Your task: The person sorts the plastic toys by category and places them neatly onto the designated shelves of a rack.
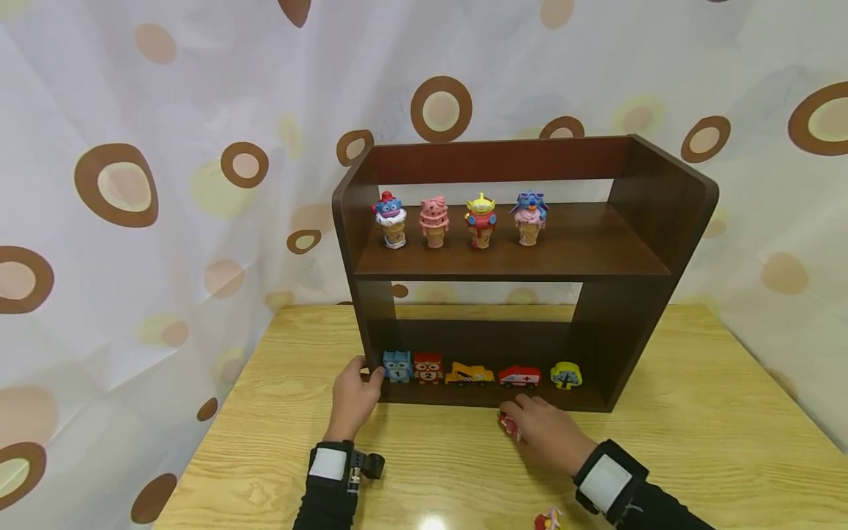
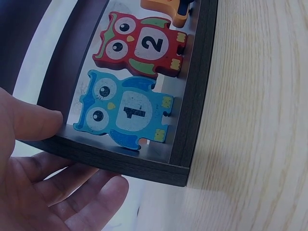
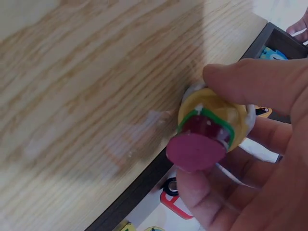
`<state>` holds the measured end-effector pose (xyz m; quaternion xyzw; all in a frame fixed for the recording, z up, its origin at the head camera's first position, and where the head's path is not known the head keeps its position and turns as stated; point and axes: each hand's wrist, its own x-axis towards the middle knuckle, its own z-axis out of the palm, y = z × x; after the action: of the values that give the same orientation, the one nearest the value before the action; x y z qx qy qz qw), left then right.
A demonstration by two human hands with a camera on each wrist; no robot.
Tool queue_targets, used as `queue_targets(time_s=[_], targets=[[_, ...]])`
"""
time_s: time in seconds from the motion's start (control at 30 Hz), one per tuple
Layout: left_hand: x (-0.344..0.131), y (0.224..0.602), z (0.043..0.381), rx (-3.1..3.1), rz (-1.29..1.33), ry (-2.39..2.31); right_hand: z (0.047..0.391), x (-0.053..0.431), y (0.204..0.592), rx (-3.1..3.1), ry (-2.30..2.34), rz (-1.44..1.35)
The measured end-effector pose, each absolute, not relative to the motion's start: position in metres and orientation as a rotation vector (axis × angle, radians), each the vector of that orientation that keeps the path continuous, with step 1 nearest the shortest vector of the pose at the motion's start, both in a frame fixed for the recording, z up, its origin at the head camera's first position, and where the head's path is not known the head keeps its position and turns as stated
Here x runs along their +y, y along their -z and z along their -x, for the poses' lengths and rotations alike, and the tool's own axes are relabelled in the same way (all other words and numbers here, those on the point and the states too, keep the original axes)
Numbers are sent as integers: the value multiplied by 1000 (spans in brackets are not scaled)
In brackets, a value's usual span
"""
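Note:
My left hand [image 1: 354, 397] grips the lower left side panel of a dark brown two-tier shelf [image 1: 510, 278]. In the left wrist view its thumb lies on the inner side and the fingers outside. Close to that thumb stand a blue owl block [image 2: 124, 109] marked 1 and a red owl block [image 2: 139, 44] marked 2. My right hand [image 1: 546, 433] pinches a small toy figurine [image 3: 204, 132] between thumb and fingers, just in front of the lower board. A yellow part, a green rim and a flat dark pink end show on it; the fingers hide the rest.
Right of the owls on the lower board are a yellow excavator toy [image 1: 470, 374], a red-and-white ambulance toy [image 1: 520, 377] and a yellow-green toy [image 1: 566, 375]. Several ice-cream-cone figurines [image 1: 434, 222] line the upper board. Another small toy [image 1: 548, 520] lies at the table's near edge.

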<state>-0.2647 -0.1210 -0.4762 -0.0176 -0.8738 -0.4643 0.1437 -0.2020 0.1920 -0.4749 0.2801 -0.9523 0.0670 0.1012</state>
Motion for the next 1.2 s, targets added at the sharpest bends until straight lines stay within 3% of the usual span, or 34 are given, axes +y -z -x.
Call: queue_targets(time_s=[0.6,1.2], targets=[[-120,477,262,-2527,40,1362,187,204,452,-2856,-694,-721],[-121,474,263,-2525,50,1354,163,210,388,-2471,-890,-627]])
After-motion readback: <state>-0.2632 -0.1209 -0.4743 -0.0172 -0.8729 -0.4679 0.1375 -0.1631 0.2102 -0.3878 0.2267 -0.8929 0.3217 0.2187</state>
